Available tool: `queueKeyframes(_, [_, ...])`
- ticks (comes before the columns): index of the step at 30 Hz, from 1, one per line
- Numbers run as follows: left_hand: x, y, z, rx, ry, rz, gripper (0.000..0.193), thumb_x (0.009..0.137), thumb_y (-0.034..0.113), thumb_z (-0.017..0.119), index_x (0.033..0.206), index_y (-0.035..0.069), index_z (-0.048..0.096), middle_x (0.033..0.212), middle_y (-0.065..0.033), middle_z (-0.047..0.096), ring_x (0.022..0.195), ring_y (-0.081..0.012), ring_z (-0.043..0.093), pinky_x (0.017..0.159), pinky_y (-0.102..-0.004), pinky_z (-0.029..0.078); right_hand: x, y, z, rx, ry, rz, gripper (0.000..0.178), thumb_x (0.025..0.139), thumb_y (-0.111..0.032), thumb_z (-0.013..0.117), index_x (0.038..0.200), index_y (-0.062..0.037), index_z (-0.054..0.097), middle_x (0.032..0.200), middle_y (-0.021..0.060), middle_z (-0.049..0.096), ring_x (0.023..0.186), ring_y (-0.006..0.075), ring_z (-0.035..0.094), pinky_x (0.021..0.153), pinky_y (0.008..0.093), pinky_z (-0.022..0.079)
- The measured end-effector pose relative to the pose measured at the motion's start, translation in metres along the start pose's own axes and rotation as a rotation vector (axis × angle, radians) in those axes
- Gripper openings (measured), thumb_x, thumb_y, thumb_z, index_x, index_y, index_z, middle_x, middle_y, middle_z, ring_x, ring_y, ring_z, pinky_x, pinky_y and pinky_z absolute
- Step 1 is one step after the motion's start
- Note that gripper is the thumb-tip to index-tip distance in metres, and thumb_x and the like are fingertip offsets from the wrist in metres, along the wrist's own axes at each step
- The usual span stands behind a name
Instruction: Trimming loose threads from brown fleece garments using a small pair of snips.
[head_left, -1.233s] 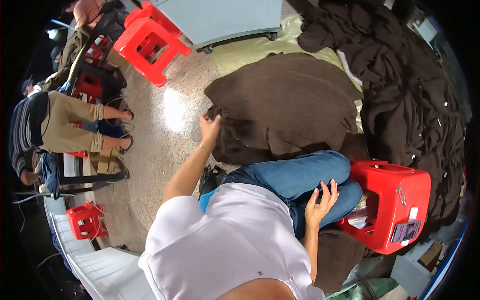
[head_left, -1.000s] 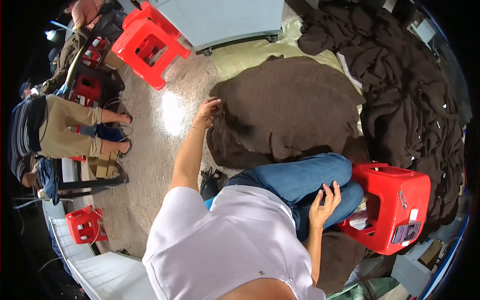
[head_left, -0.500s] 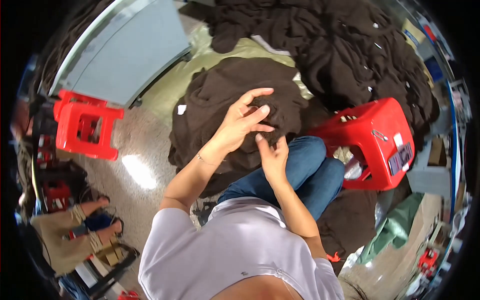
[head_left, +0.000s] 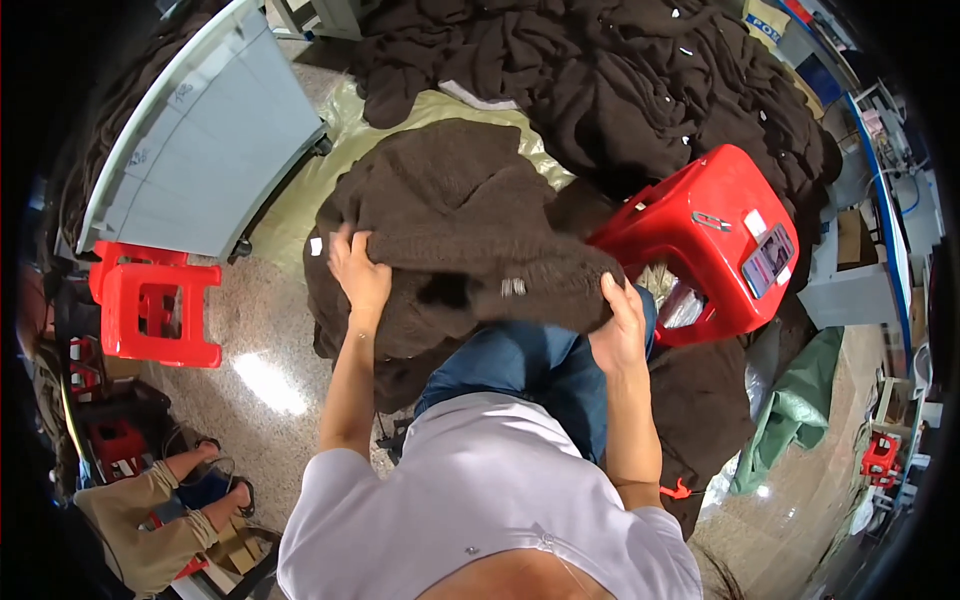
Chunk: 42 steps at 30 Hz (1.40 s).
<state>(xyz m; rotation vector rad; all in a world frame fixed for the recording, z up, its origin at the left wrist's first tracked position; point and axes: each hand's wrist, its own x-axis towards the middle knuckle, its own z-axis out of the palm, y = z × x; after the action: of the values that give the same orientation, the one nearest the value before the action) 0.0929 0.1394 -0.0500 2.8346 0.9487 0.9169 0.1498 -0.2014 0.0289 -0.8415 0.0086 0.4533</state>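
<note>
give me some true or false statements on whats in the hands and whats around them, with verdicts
1. The left hand and the right hand both grip the brown cloth. True.
2. The phone lies on the floor. False: it lies on the red stool at the person's right.
3. A small metal tool lies on that same stool. True.
4. The green sheet is on the person's left. False: it is on the right.
5. The right hand is on the phone. False: it is on the cloth, and the phone lies apart from it.
6. The person wears blue jeans. True.
</note>
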Motion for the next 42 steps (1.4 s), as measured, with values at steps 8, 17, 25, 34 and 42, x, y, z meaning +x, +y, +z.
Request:
queueKeyframes(8, [0.049,0.028,-0.203,-1.830,-1.128,-0.227,0.060,0.065,0.006,0.069,0.121,-0.011,0.055,0.120,-0.0176,0.062,0.112,-0.0270,0.059,0.100,-0.0343,0.043,-0.138,-0.080,-0.021,-0.218,0.126,-0.339,0.047,0.092,-0.020,0.051,0.129,0.0092,0.048,0.124,0.0201,0.058,0.115,0.0283,0.057,0.102,0.0376,0.042])
queueKeyframes(17, [-0.040,0.126,-0.058,-0.824,-1.294,0.323,0.065,0.076,0.025,0.080,0.126,-0.006,0.051,0.118,-0.0186,0.062,0.113,-0.0260,0.057,0.097,-0.0312,0.043,-0.093,0.031,-0.214,-0.896,0.815,-0.257,0.021,0.091,-0.019,0.064,0.105,-0.0037,0.061,0.092,0.0024,0.061,0.087,0.0125,0.057,0.083,0.0268,0.045])
queueKeyframes(25, [-0.049,0.056,-0.064,-0.880,-1.124,0.129,0.042,0.082,0.014,0.072,0.119,-0.001,0.057,0.094,-0.0037,0.060,0.081,-0.0096,0.053,0.078,-0.0244,0.047,-0.110,-0.002,-0.112,-1.347,0.848,-0.728,0.020,0.088,-0.015,0.065,0.103,-0.0017,0.061,0.095,0.0100,0.057,0.082,0.0207,0.055,0.074,0.0306,0.046])
queueKeyframes(34, [-0.056,0.051,-0.053,-1.079,-0.831,-0.227,0.023,0.087,0.011,0.070,0.099,-0.005,0.059,0.074,0.0068,0.044,0.069,-0.0015,0.041,0.060,-0.0193,0.036,-0.074,0.011,-0.095,-1.737,0.830,-0.322,0.042,0.078,-0.026,0.073,0.111,-0.0053,0.056,0.100,0.0154,0.065,0.091,0.0373,0.063,0.076,0.0427,0.050])
queueKeyframes(42, [-0.035,0.070,-0.037,-1.362,-0.935,-0.411,0.008,0.090,0.008,0.066,0.090,0.001,0.063,0.087,0.0033,0.061,0.079,-0.0025,0.052,0.070,-0.0194,0.042,-0.074,0.009,-0.073,-1.802,0.799,-0.190,0.044,0.083,-0.022,0.068,0.121,-0.0055,0.055,0.109,0.0189,0.063,0.096,0.0391,0.063,0.081,0.0441,0.050])
